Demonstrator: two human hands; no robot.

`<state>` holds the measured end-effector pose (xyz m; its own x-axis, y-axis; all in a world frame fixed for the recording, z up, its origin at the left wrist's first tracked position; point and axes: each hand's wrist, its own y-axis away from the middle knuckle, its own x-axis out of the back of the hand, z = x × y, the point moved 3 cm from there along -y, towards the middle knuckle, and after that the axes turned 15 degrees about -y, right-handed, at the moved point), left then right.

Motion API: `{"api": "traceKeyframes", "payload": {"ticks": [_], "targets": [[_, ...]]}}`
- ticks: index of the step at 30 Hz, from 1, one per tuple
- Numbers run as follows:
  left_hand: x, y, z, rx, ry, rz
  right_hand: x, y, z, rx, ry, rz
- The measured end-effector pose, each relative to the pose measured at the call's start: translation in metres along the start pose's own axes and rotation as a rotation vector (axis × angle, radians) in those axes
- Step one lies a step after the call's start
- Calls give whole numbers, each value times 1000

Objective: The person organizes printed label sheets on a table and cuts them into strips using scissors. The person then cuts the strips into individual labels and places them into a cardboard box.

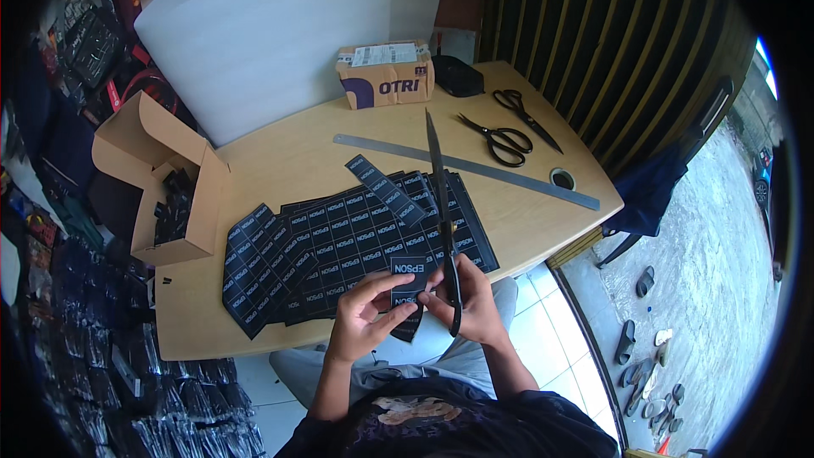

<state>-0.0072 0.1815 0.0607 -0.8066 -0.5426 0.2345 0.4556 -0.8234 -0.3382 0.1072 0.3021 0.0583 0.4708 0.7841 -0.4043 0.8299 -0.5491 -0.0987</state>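
The left hand (363, 315) pinches a small black printed label strip (408, 278) between thumb and fingers (379, 287), the strip standing just above the near counter edge and over the lap. The right hand (475, 301) is wrapped round the dark handles of a pair of long-bladed scissors (442, 203), whose blades run up and away from the fingers, apparently together, the tip well beyond them.

The risk sits right at the fingertips: the blades' root lies just beside the left thumb, so a cut taken while the strip is held this close could nick skin (or slice through the print instead of beside it). The strip is thin and limp, so it could buckle between the blades and cut crooked. The long tip, swinging, could also scrape the sheets beyond.

Just past the fingers lies a fan of black printed label sheets (339, 246) on the pale wooden counter (280, 161); left of them an open brown cardboard box (170, 195) with dark pieces inside. Farther off are a long grey metal ruler (509, 176) and two more black-handled scissors (509, 131).

Hard to tell: whether the blades touch the strip, what hangs below it behind the left hand, and what the box's dark pieces are.
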Motion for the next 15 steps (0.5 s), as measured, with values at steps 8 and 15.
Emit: {"api": "traceKeyframes", "payload": {"ticks": [8, 15], "targets": [[34, 17, -3, 60, -62, 163, 16, 8, 7, 21, 180, -158], [79, 19, 20, -24, -130, 213, 47, 28, -8, -191, 568, -366]]}}
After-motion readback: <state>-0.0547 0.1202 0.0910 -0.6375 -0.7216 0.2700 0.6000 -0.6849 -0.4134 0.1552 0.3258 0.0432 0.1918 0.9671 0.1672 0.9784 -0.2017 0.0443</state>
